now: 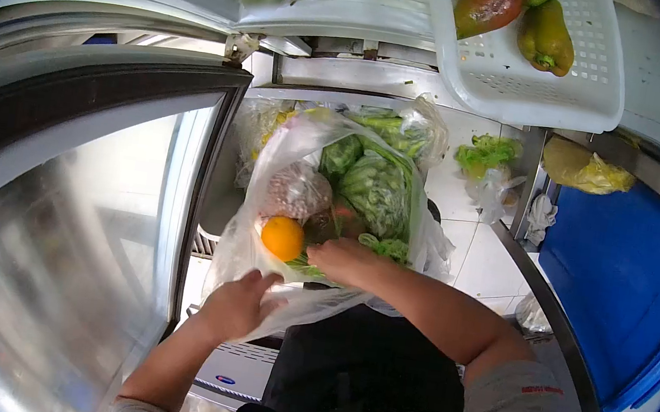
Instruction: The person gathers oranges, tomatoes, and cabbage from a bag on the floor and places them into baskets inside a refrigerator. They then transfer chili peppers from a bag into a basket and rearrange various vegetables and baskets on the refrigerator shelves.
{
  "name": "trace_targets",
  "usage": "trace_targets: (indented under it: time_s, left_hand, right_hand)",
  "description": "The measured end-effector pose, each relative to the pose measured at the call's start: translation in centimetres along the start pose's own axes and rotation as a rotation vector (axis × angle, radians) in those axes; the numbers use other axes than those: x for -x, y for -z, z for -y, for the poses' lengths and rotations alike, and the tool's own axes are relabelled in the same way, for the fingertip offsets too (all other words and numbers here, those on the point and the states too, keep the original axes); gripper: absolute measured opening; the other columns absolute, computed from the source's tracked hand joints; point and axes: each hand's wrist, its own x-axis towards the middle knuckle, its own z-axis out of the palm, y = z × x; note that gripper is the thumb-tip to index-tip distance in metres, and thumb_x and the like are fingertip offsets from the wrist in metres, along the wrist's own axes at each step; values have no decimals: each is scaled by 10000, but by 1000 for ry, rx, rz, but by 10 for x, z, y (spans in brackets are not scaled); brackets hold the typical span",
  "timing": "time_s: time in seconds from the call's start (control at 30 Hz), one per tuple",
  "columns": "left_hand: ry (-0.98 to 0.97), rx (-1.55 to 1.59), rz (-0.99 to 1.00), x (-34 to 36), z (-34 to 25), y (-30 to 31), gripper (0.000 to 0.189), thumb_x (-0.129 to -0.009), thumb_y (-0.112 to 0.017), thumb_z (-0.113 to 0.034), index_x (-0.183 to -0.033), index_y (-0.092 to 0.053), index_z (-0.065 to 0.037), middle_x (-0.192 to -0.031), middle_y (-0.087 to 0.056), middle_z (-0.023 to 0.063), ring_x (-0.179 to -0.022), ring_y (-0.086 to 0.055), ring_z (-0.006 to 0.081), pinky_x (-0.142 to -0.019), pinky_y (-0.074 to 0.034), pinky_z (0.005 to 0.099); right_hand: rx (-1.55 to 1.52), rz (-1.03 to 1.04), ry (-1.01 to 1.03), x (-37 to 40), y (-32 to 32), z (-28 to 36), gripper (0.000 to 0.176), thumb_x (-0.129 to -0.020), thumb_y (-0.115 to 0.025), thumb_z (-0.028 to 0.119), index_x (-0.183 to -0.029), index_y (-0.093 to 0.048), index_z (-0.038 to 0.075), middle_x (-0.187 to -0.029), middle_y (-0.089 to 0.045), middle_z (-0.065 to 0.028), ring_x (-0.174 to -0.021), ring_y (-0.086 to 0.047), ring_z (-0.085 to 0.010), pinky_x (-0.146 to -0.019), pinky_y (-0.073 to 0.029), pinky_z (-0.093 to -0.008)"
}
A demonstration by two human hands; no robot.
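A clear plastic bag (260,197) lies wide open in front of me. In it are leafy green vegetables (377,196) wrapped in film, a pale pinkish wrapped bundle (296,193), an orange (282,238) and a dark reddish item (336,222), partly covered. My right hand (341,260) reaches inside, just right of the orange, with its fingers curled together above some thin green stalks (304,267). What those fingertips hold, if anything, is hidden. My left hand (237,306) is at the bag's near left edge, fingers apart and touching the film.
An open glass door (81,198) with a dark frame stands at the left. A white basket (526,111) holding several peppers (546,36) sits above on the right. Bagged greens (487,156) lie on the white tile floor. Blue panels (603,284) stand at the right.
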Motion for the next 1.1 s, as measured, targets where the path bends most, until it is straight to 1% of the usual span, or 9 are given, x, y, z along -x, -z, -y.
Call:
trace_targets:
  time_s: [0.23, 0.33, 0.47, 0.57, 0.63, 0.7, 0.83, 0.9, 1.1]
  left_hand:
    - [-81, -168, -139, -26, 13, -35, 388, -891, -614, -352, -1186, -610, -100, -1041, -601, 144, -941, -621, 347, -776, -531, 435]
    - [-535, -12, -273, -20, 3, -38, 371, -784, -728, -306, -1036, -664, -42, -1074, -613, 103, -1034, -581, 275, -957, -438, 385]
    - [-212, -80, 120, -43, -11, -60, 381, -788, -719, -315, -1019, -659, -17, -1024, -632, 151, -969, -612, 306, -933, -446, 413]
    - [-426, -1, -299, -71, 2, -87, 306, -803, -715, -239, -1022, -627, -44, -886, -619, 128, -816, -620, 314, -852, -465, 430]
    - [-388, 340, -538, -66, 10, -76, 327, -793, -729, -182, -1060, -613, -34, -942, -626, 147, -878, -612, 334, -834, -476, 429]
    - [-179, 14, -836, -79, 25, -45, 495, -740, -781, -148, -1185, -573, -86, -1148, -575, 199, -981, -597, 362, -851, -494, 413]
    - [-77, -112, -811, -114, 45, -42, 674, -681, -823, -137, -1282, -520, -186, -1331, -440, 229, -1061, -569, 396, -876, -504, 423]
    - [-38, 138, -667, -117, 51, -54, 767, -671, -839, -184, -1338, -464, -232, -1398, -347, 223, -1143, -527, 416, -910, -501, 454]
    - [43, 92, -693, -97, 57, -52, 798, -615, -842, -207, -1314, -458, -176, -1236, -471, 182, -1049, -584, 409, -800, -547, 469]
  right_hand:
    - [-49, -27, 10, 35, 62, 13, 242, -893, -604, 313, -885, -630, 72, -794, -681, -132, -758, -668, -341, -670, -508, -458]
    - [-180, -84, -85, 46, 94, 11, 226, -860, -651, 321, -849, -635, 96, -766, -665, -133, -734, -658, -326, -651, -494, -441]
    - [-296, -254, -89, 27, 102, -10, 205, -839, -689, 281, -849, -648, 81, -751, -648, -119, -715, -638, -323, -650, -485, -428]
    - [-195, -383, -83, 9, 98, -19, 217, -842, -689, 284, -870, -651, 73, -800, -655, -126, -739, -640, -334, -671, -488, -431]
    - [-89, -349, -66, 7, 88, -20, 247, -832, -704, 310, -890, -653, 75, -837, -659, -144, -771, -646, -342, -693, -492, -437]
    - [-24, -264, -107, 15, 79, -15, 231, -816, -711, 295, -898, -657, 85, -831, -661, -148, -775, -651, -342, -694, -499, -442]
    - [185, -97, -141, 27, 35, -23, 203, -767, -717, 251, -909, -669, 115, -782, -662, -151, -766, -664, -337, -689, -517, -455]
    - [245, -52, -122, 32, 45, -22, 171, -756, -695, 213, -905, -681, 130, -732, -662, -120, -746, -667, -333, -678, -524, -454]
    - [37, -361, -124, 35, 68, -45, 111, -815, -665, 198, -877, -731, 134, -774, -699, -60, -751, -680, -274, -682, -527, -412]
